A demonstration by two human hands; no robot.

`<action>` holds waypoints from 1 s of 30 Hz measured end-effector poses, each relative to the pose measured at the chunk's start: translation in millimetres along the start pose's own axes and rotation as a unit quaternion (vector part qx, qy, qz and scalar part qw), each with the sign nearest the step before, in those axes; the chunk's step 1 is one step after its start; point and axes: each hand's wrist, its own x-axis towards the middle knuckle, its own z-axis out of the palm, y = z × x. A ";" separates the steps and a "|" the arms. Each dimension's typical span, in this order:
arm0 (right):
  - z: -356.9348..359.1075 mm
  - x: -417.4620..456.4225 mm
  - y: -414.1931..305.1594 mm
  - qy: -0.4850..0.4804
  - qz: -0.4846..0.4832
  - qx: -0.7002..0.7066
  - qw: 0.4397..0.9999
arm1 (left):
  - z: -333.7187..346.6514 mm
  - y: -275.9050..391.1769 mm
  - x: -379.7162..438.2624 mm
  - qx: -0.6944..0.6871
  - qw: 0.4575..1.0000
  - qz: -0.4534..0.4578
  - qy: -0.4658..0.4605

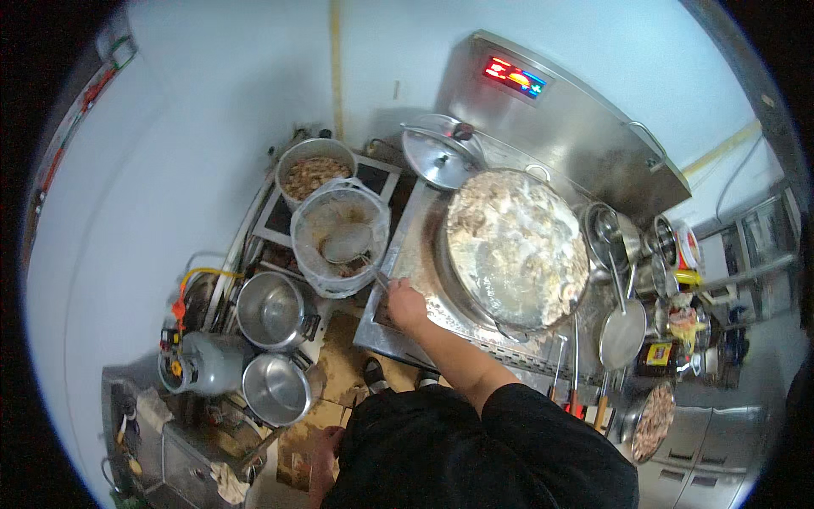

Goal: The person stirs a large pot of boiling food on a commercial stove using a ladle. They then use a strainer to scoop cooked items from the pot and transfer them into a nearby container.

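Observation:
My right hand (407, 304) grips the handle of a round mesh skimmer (347, 243), whose head is inside a container lined with a clear plastic bag (299, 238). Brownish matter lies beneath the skimmer. Right of this hand, a large round metal pot (445, 267) on a steel stove is filled with pale, foamy, steaming food. My left hand (325, 448) hangs low beside my body, partly cut off by the dark clothing; its fingers do not show well enough to tell their state.
A pot of brown chunks (315, 178) stands behind the bag. Two metal pots (270, 312) (276, 389) and a gas cylinder (213, 362) are at left. A pot lid (443, 159) leans behind the stove. Strainers (623, 334), long-handled tools and a bowl of meat (655, 421) lie at right.

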 end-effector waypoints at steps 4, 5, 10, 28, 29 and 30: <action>-7.6 -11.7 12.7 -0.019 0.038 0.037 0.998 | -12.1 -14.8 38.9 0.018 0.999 0.014 -0.034; -12.4 -13.4 15.5 -0.031 0.019 0.043 0.998 | -12.7 -2.1 45.0 0.029 0.998 0.031 -0.043; -42.0 -59.7 24.3 0.017 -0.010 0.195 0.981 | -11.1 81.7 68.8 -0.043 0.976 0.111 -0.182; -31.1 -311.6 199.6 0.333 0.326 0.634 0.617 | 101.2 158.0 77.8 0.281 0.920 0.164 -0.220; -22.1 -316.9 208.5 0.336 0.349 0.639 0.598 | 103.2 159.9 77.7 0.241 0.927 0.158 -0.239; -14.0 -320.8 216.0 0.345 0.359 0.644 0.582 | 106.3 164.7 75.7 0.294 0.915 0.164 -0.221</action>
